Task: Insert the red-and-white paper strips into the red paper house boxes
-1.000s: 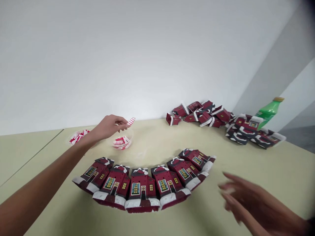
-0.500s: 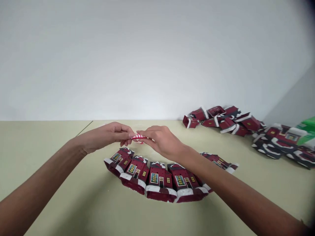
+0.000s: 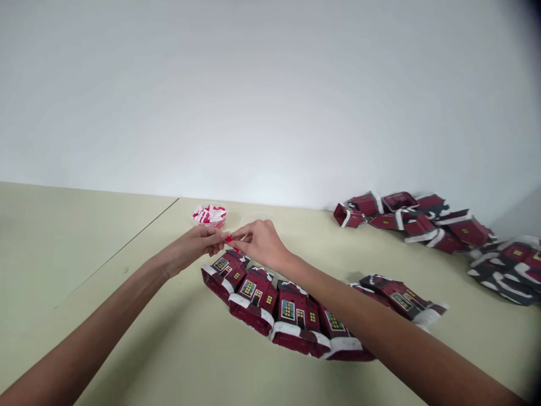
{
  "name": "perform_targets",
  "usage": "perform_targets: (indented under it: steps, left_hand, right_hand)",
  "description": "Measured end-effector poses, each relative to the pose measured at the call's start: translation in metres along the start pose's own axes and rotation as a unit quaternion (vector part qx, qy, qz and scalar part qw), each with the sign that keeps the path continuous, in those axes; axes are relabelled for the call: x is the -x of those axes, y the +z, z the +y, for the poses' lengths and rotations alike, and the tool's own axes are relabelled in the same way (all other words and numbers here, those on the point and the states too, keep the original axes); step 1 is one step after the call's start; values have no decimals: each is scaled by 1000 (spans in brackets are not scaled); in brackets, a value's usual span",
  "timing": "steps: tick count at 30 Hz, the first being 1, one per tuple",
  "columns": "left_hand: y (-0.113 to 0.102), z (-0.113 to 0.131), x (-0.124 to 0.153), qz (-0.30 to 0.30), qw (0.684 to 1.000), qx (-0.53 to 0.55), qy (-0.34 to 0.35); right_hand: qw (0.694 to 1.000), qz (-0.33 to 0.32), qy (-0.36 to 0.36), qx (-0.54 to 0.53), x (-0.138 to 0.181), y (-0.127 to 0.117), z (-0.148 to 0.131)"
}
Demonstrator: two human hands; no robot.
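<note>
Between the fingertips of both hands is a small red piece (image 3: 229,239), too small and too covered to name. My left hand (image 3: 207,241) pinches its left side, fingers curled in. From the right, my right hand (image 3: 260,242) grips it with thumb and fingers. Just below the hands, a curved row of small dark red model houses (image 3: 257,293) lies on the table, with painted windows, doors and white snowy edges. My right forearm hides part of that row.
A clear tub (image 3: 209,216) of red and white pieces stands behind my left hand. More red houses (image 3: 422,220) lie in a heap at the back right, with dark-roofed ones (image 3: 505,276) at the right edge. A seam (image 3: 135,237) crosses the pale table (image 3: 105,316).
The view has shifted left, so the tub now shows fully. My fingers have turned the held piece: a red-and-white striped face showed before, now plain red. Both hands still pinch it.
</note>
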State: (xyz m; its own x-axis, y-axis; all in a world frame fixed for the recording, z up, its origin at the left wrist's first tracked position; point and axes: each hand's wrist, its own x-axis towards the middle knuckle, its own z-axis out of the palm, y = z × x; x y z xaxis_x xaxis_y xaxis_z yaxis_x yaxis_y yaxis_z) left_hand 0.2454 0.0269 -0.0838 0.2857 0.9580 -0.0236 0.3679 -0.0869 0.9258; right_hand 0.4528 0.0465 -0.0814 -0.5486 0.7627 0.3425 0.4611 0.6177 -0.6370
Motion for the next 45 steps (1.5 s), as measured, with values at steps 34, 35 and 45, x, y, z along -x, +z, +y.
perform_targets:
  steps: [34, 35, 45]
  left_hand:
    - [10, -86, 24, -18, 994, 31, 102]
    - [9, -86, 24, -18, 994, 26, 105]
    - [10, -87, 23, 2, 993, -1, 122]
  right_hand:
    - [963, -77, -10, 259, -4, 41, -2]
    - [960, -81, -10, 266, -5, 41, -3]
    - [947, -128, -27, 293, -1, 42, -8]
